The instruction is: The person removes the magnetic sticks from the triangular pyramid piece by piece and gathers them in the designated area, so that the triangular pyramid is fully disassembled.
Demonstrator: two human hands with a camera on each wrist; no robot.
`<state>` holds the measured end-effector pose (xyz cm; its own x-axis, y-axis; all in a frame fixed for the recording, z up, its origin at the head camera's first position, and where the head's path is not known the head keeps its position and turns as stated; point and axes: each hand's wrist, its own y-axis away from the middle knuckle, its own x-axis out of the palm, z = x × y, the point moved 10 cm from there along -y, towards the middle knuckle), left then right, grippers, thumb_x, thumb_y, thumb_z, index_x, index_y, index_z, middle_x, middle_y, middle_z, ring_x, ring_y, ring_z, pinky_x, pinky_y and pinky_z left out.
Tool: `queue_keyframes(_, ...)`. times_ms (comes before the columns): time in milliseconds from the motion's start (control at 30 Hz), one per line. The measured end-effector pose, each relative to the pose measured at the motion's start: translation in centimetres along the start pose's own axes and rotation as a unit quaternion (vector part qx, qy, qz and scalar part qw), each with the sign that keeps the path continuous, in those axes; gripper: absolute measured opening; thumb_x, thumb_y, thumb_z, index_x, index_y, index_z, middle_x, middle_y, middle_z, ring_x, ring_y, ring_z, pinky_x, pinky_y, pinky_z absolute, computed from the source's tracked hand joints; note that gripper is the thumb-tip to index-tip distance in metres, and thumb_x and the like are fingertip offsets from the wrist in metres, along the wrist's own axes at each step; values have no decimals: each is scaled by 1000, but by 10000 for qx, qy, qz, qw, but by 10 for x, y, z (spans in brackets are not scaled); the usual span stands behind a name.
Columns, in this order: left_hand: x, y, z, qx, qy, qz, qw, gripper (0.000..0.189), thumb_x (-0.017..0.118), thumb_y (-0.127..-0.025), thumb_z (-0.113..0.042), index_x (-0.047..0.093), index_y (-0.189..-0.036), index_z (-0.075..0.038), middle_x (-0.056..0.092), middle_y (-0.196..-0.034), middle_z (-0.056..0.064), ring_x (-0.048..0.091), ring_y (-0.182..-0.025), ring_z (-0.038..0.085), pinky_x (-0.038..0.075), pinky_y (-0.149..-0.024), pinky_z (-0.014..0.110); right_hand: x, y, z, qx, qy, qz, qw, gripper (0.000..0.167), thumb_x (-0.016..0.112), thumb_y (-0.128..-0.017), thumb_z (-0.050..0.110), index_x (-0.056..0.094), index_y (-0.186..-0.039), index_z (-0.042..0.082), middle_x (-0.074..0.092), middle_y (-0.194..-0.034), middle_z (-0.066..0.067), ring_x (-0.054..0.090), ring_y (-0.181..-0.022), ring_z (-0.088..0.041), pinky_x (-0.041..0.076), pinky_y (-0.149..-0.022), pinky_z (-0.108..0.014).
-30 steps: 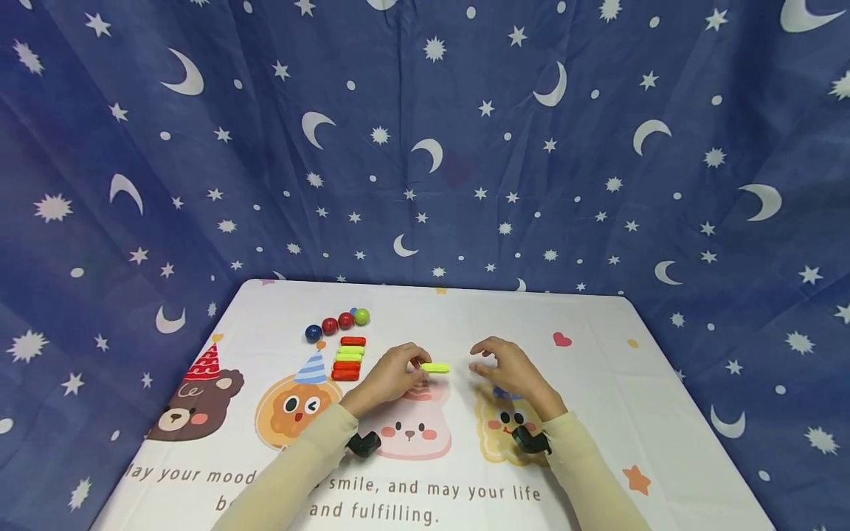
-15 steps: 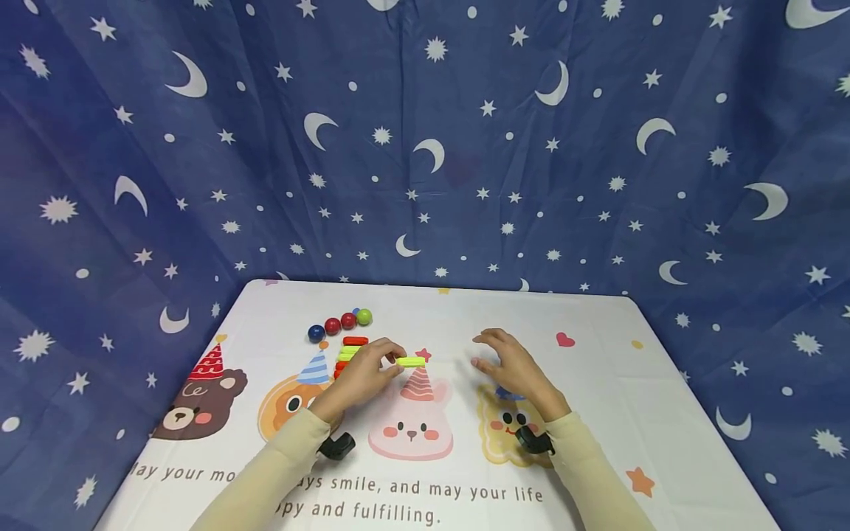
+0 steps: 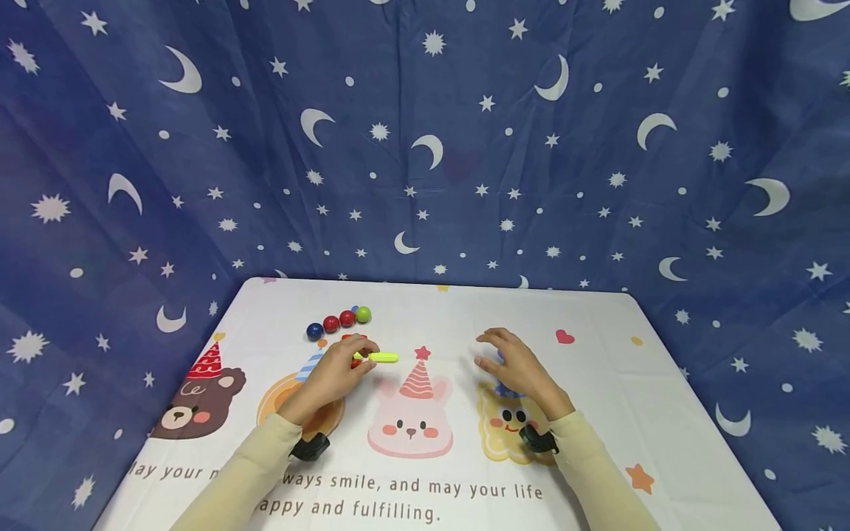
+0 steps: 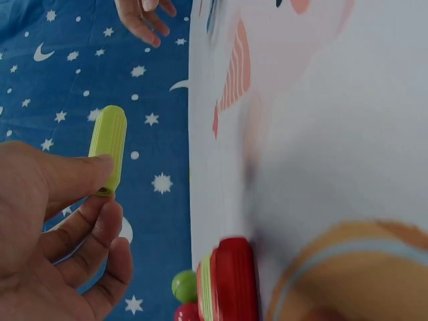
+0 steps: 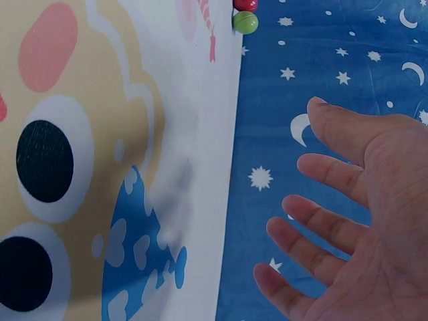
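My left hand (image 3: 335, 372) pinches a yellow-green ribbed stick (image 4: 109, 144) between thumb and fingers, raised above the tabletop. In the head view the stick's free end points right, and the hand hides most of the row of red and yellow-green sticks (image 3: 354, 337) behind it. The left wrist view shows part of that row, with a red stick (image 4: 235, 277) nearest. My right hand (image 3: 521, 372) holds nothing. Its fingers are spread and loosely bent in the right wrist view, over the blue party hat printed on the cloth.
Several balls lie in a line beyond the sticks: a dark blue ball (image 3: 315, 331), two red, a green ball (image 3: 363, 314) and a lighter blue one partly hidden. A white cloth (image 3: 598, 369) with cartoon prints covers the table. A blue star-and-moon curtain (image 3: 458, 147) stands behind its far edge.
My left hand has moved left across the table with the yellow-green stick, from above the pink rabbit print to over the row of sticks. The right hand has stayed nearly in place.
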<state>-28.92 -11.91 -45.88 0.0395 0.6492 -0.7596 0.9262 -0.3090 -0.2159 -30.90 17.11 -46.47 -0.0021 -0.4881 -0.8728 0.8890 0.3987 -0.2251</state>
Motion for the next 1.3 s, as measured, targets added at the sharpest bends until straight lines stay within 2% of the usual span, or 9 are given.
queue_keyframes(167, -10, 7, 9, -9, -1, -116, 9999, 22, 73, -88, -12, 67, -109, -12, 66, -105, 1, 62, -94, 18, 51, -83, 38, 0, 1, -2, -12, 54, -7, 10000, 44, 69, -92, 35, 63, -127, 10, 56, -136, -12, 53, -127, -36, 44, -105, -55)
queue_keyframes(367, -15, 15, 26, -135, 4, -179, 9997, 23, 73, -88, -13, 69, -110, -11, 67, -106, 1, 60, -93, 22, 48, -84, 38, 2, 1, -5, -66, -7, 0, 10000, 44, 68, -92, 36, 63, -127, 9, 56, -135, -13, 54, -125, -35, 45, -104, -54)
queue_keyframes(567, -15, 24, 41, -183, -120, -148, 9996, 21, 74, -87, -12, 69, -107, -11, 65, -97, 0, 54, -81, 17, 43, -71, 28, 1, 3, -7, -3, -8, -8, 10000, 43, 68, -92, 35, 63, -126, 10, 56, -135, -13, 55, -125, -36, 45, -103, -55)
queue_keyframes(767, -17, 31, 52, -290, -214, -76, 9993, 22, 74, -87, -11, 69, -108, -12, 65, -97, 0, 60, -88, 17, 47, -76, 31, 2, 6, -12, 121, -44, 57, 9999, 43, 69, -92, 33, 63, -127, 9, 56, -136, -13, 55, -125, -36, 44, -104, -55)
queue_keyframes(1033, -16, 34, 61, -482, -294, 192, 9982, 20, 72, -87, -9, 69, -106, -11, 65, -96, 2, 57, -86, 17, 46, -80, 35, 1, 6, -17, 116, -143, 10, 9998, 43, 69, -92, 32, 63, -126, 7, 56, -135, -14, 55, -124, -36, 44, -103, -55)
queue_keyframes(1300, -8, 38, 76, -624, -250, 277, 9974, 17, 75, -85, -8, 70, -101, -14, 61, -87, -5, 53, -79, 10, 44, -72, 25, 6, 6, -19, 197, -206, 144, 9995, 43, 67, -93, 34, 63, -127, 7, 56, -136, -13, 55, -125, -35, 44, -105, -54)
